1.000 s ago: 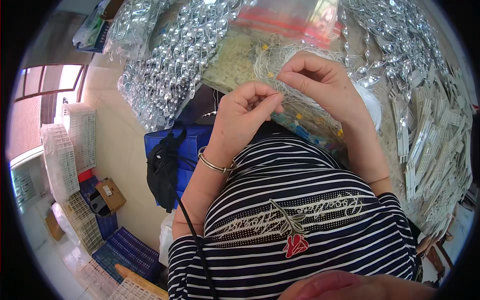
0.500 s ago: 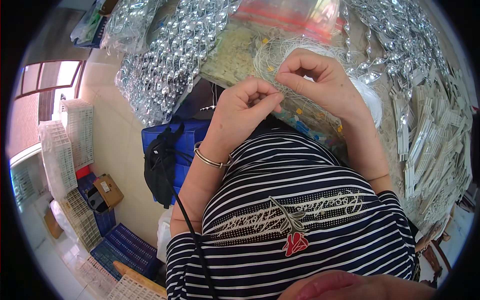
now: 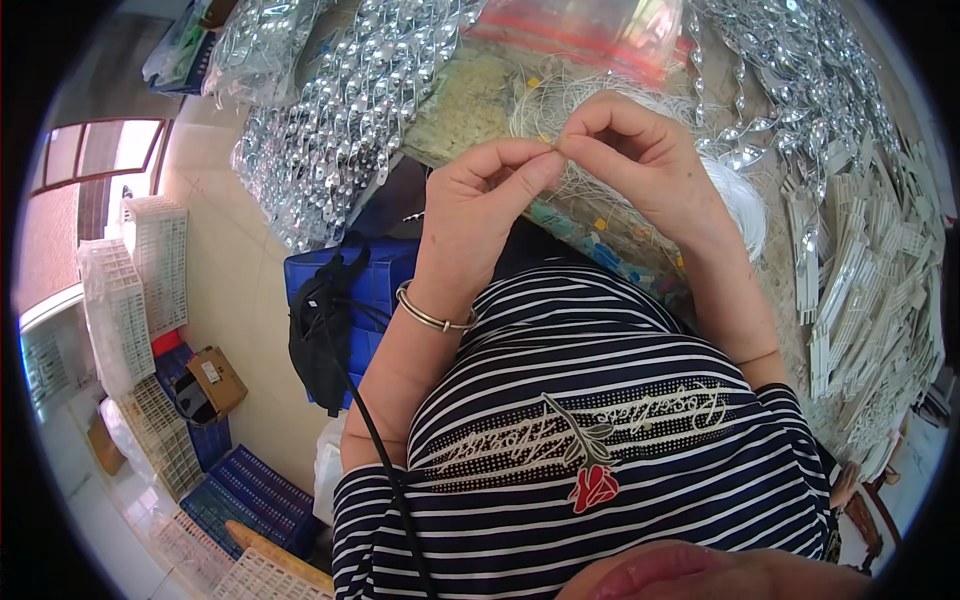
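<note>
My left hand [image 3: 478,205], with a bangle round its wrist, has thumb and forefinger pinched. Its tips meet those of my right hand [image 3: 640,165], which is also closed in a pinch. Whatever lies between the fingertips is too small to make out. Beneath and behind the hands, loose white thread [image 3: 600,88] spreads in tangled loops over the worktop [image 3: 465,105]. A thicker coil of white thread [image 3: 740,205] lies beside my right wrist. Small yellow bits [image 3: 600,225] and blue bits [image 3: 610,258] are scattered at the near table edge.
Silver twisted strands [image 3: 340,120] hang over the left table edge; more silver strands [image 3: 800,70] lie at the far right. A heap of pale strips [image 3: 870,270] covers the right side. A red-striped clear bag [image 3: 600,30] lies at the back. Crates [image 3: 250,500] stand on the floor at left.
My left hand has moved up slightly and its fingertips have come against those of my right hand. The gap between the two pinches has closed.
</note>
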Motion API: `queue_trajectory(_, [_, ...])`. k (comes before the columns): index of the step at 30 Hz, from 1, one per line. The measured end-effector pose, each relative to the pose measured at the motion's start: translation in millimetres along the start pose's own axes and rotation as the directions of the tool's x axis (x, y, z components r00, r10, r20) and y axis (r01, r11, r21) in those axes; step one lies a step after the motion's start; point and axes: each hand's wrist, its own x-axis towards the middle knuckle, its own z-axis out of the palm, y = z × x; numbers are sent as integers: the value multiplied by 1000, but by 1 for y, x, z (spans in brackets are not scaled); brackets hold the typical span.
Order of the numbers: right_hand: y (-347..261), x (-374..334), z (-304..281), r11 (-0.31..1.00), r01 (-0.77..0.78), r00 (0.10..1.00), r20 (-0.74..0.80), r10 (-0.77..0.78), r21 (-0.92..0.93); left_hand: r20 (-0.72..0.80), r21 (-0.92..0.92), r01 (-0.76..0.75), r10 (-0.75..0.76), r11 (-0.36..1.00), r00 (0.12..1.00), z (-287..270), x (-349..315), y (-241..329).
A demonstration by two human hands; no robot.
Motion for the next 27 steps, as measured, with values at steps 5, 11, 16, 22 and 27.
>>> queue_trajectory(5, [-2,1,-1,998,-15,1000,-18,16,61,-53,36,-18,20,999,998,0,-2,2])
queue_trajectory(11, [-2,1,-6,998,-34,999,-4,34,55,-24,0,-7,7,1000,1000,-8,-4,1])
queue_trajectory(16, [-1,2,-5,996,-66,997,48,63,62,12,-91,33,-32,995,999,-11,-4,1])
queue_trajectory(22, [3,2,-5,992,-71,994,94,62,103,105,-167,50,-32,985,994,-14,-4,0])
queue_trajectory(27, [7,5,-6,973,-152,987,76,140,176,85,-132,38,-27,990,996,-11,-4,1])
